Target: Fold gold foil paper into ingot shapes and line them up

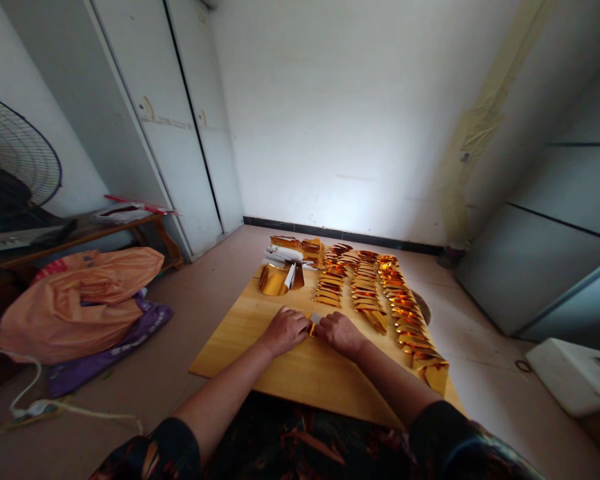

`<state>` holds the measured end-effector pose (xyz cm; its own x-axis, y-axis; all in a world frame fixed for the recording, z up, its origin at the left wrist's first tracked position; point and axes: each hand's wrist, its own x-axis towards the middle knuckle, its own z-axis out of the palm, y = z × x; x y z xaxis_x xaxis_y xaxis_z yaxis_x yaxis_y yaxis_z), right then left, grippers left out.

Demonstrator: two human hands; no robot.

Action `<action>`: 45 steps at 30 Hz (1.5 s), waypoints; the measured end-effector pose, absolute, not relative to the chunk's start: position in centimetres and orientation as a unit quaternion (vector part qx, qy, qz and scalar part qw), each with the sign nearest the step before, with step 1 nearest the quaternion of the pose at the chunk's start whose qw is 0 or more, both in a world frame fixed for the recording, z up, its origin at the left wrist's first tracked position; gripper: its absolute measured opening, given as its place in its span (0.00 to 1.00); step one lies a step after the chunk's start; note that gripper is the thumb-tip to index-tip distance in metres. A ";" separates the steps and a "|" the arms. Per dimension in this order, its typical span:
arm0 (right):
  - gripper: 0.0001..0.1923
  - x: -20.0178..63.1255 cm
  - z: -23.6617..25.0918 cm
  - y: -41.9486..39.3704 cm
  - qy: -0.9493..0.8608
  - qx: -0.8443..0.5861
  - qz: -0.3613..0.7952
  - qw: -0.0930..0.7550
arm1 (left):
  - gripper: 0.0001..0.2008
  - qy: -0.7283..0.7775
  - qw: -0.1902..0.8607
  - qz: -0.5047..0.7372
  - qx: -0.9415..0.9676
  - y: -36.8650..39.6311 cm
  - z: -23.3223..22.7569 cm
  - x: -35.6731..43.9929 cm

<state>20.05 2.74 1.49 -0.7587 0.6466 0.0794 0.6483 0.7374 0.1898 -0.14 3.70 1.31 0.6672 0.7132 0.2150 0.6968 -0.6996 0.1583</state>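
Between my hands, just above the wooden board (240, 333), is a small piece of gold foil paper (312, 328) with a pale side showing. My left hand (286, 329) has its fingers curled on the left end of the paper. From the other side my right hand (339, 332) pinches it, fingers bent closed. Much of the paper is hidden by the fingers. Beyond my hands, rows of folded gold foil pieces (365, 287) stand close together. Farther left lie a curved gold foil sheet (274, 279) and white rolled paper (284, 254).
A long row of folded gold pieces (410, 320) runs along the board's right edge. On the left are an orange bag (80, 300), a purple bag (110, 347) and a fan (15, 160). A white box (575, 373) sits on the floor at right.
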 end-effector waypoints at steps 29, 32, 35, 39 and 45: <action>0.06 19.7 -1.0 1.4 -0.825 -0.536 -0.011 0.179 | 0.08 0.390 -0.003 0.234 0.890 3.5 -0.4 0.7; 0.08 19.5 -0.8 1.4 -0.802 -0.563 0.039 0.196 | 0.08 0.429 0.082 0.273 0.858 3.8 -0.8 0.9; 0.10 19.4 -0.2 1.5 -0.784 -0.585 0.086 0.189 | 0.13 0.483 0.198 0.298 0.799 4.6 -1.3 1.0; 0.12 19.0 0.6 1.7 -0.743 -0.635 0.126 0.168 | 0.16 0.537 0.256 0.301 0.745 5.5 -1.7 1.2; 0.13 18.1 0.5 2.0 -0.720 -0.679 0.090 0.114 | 0.18 0.564 0.225 0.290 0.740 5.5 -1.6 2.2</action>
<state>18.14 1.98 0.49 -0.0530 0.9977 0.0422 0.9570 0.0628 -0.2832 2.18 5.47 -1.60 0.1958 0.9648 0.1754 0.7046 -0.2628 0.6591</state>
